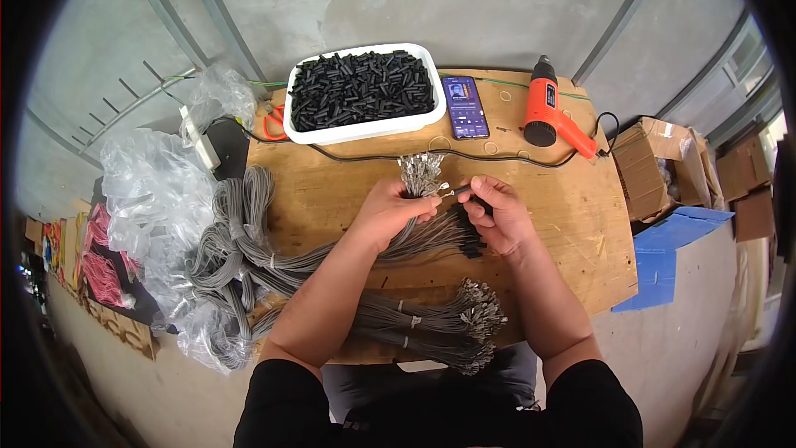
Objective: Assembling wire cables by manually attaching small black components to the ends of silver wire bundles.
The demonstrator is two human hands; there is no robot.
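Note:
My left hand [390,211] is closed around a bundle of grey wires [410,234], whose silvery metal terminals [420,171] fan out above the fist. Between the fingertips of my right hand [502,214] is a short black sleeve [460,192], pinched at the end of one wire terminal that sticks out beside the left fingers. Whether the sleeve is over the terminal is too small to tell. Just below, wires ending in black sleeves [471,236] lie on the wooden table [572,257]. Tied grey wire bundles with bare terminals [481,315] rest closer to me.
A white tray [373,129] full of black sleeves stands at the back. Right of it are a phone [465,108] and an orange heat gun [544,104] with its black cord [514,162]. Orange-handled scissors [272,123], plastic bags [149,207] and coiled wires [240,232] lie left; cardboard boxes [651,170] stand right.

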